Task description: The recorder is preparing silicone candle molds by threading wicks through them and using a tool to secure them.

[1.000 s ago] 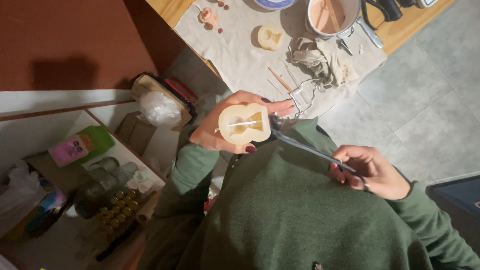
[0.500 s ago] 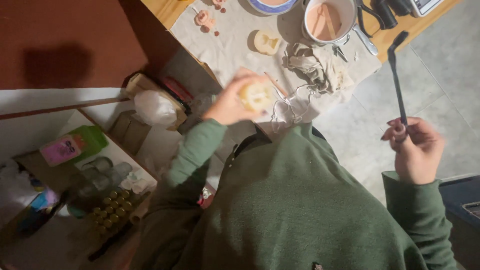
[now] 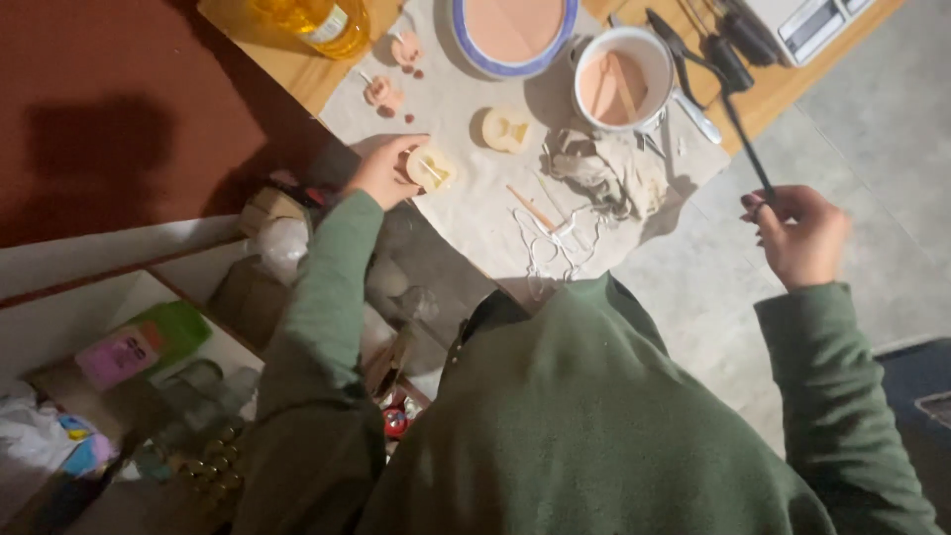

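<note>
Set the pale mould [image 3: 432,168] flat on the counter [image 3: 475,213]; your left hand [image 3: 381,170] grips it, right hand [image 3: 800,233] pinching the thin tool [image 3: 743,124].

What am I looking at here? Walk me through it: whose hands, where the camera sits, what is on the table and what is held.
There is no machine: a person in a green sweater works with bare hands, filmed looking down by a camera on their head. The left hand holds a small pale mould against the cloth covering the wooden table. The right hand is raised off to the side, fingers pinching a thin dark tool. On the cloth lie another pale mould, a white cup of pinkish liquid, a blue-rimmed plate and a crumpled rag.
</note>
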